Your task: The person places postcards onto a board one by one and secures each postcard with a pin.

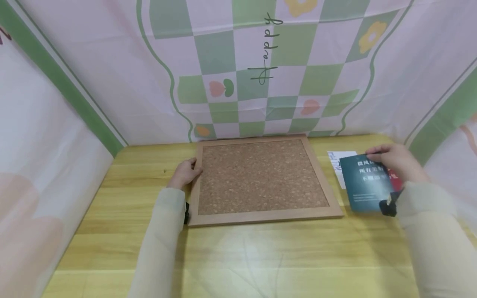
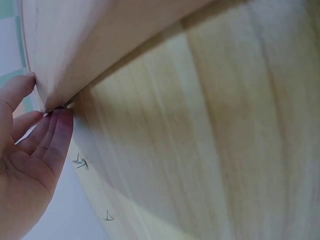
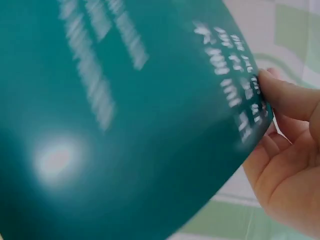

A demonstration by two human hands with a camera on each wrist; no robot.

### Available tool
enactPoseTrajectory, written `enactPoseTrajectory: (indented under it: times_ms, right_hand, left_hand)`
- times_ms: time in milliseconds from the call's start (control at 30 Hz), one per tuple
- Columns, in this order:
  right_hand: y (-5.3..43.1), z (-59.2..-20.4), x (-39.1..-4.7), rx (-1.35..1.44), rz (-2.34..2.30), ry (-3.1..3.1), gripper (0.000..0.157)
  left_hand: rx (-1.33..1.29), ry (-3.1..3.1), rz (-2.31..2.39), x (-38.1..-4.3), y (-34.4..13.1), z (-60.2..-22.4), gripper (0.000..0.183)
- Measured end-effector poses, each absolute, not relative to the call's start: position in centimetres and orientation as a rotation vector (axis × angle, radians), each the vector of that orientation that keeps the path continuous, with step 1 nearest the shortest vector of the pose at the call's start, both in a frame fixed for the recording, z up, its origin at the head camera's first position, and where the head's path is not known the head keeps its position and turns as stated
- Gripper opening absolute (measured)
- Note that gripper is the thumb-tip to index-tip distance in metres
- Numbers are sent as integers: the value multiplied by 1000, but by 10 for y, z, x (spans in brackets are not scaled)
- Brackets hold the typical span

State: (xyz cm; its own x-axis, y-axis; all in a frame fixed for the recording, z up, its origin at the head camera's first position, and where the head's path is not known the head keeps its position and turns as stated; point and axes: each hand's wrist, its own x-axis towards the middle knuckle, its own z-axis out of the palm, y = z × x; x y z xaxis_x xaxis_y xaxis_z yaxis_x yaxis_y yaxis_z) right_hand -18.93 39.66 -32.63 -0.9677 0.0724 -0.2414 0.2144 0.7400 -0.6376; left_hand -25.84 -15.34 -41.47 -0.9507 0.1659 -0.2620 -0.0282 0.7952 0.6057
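Observation:
A cork board [image 1: 261, 178] with a pale wooden frame lies on the table in the head view. At its left side, my left hand [image 1: 185, 173] grips the frame, thumb above and fingers against the lower edge; the left wrist view shows this hand [image 2: 37, 145] at the frame's edge [image 2: 65, 65]. Off the board's right side, my right hand [image 1: 398, 162] pinches the top edge of a teal card [image 1: 363, 186] with white printed writing. In the right wrist view the card [image 3: 140, 140] bends slightly between thumb and fingers of that hand [image 3: 290, 150].
Behind the teal card are a white card [image 1: 335, 165] with writing and a red card [image 1: 396, 180], both partly hidden. Several thumbtacks [image 2: 81, 161] lie on the wooden table [image 1: 231, 256] left of the board. Patterned cloth [image 1: 257, 62] hangs at the back and both sides.

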Motion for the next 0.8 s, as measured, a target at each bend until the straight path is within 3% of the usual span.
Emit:
enactPoseTrajectory:
  times_ms: [300,800]
  right_hand:
    - [364,-319,-203,294,-1128,2791,55]
    - [292,-316,-220,190,-1375,2602,64]
  left_hand:
    - [76,2672,917,-259,-153,-414,62]
    - [75,2674,888,-256,-151,-411,61]
